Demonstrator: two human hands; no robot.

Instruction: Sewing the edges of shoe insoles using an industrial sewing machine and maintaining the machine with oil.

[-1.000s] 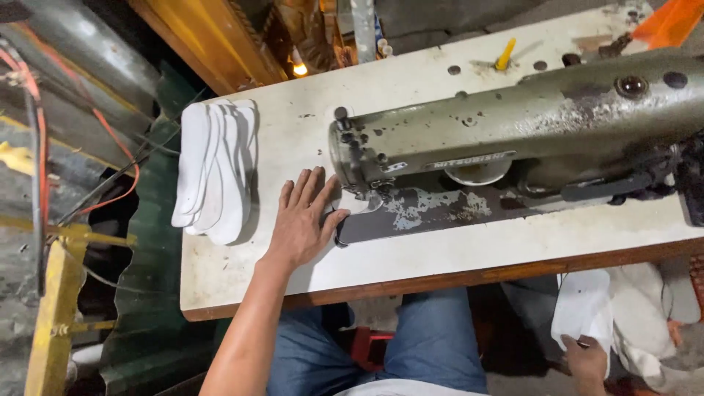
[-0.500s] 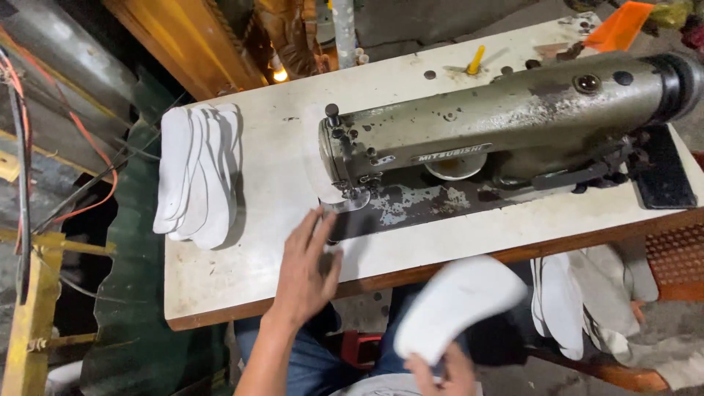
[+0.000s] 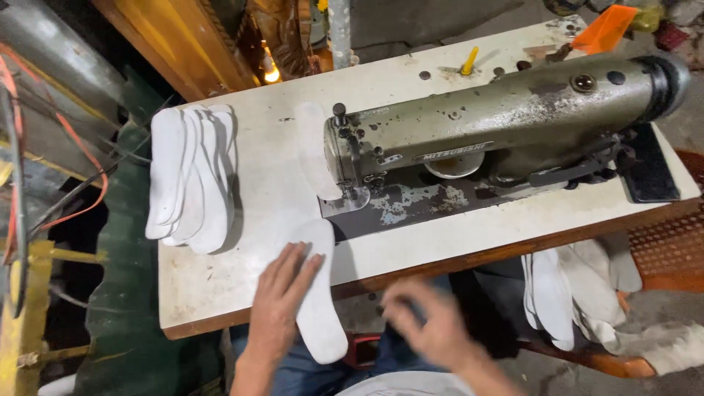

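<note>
On a worn white worktable (image 3: 242,293), which fills most of the head view, a big grey-green sewing machine (image 3: 506,128) is placed along the right half, with its needle end turned to the left. Under the needle end a dark metal bed plate (image 3: 411,205) with scratched paint is seen.

At the left part of the table a stack of white insoles (image 3: 192,176) is laid, fanned a little, near the left edge and well apart from the machine. Beside the table at the lower right, a second bunch of white insoles (image 3: 551,297) is kept below the table top, on something that cannot be told clearly.

One single white insole (image 3: 319,308) is laid near the front edge of the table, just in front of the needle end; its heel part is hung out over the edge. Another white insole piece (image 3: 312,143) is laid flat just to the left of the needle end.

The left hand (image 3: 282,301) is pressed flat on the single insole, with the fingers spread and straight, so nothing is grasped by it. The right hand (image 3: 433,326) is held below the front edge of the table and is much blurred; it seems loose and empty, but this cannot be told surely.

A small yellow peg (image 3: 469,60) is stood at the far side of the table.
</note>
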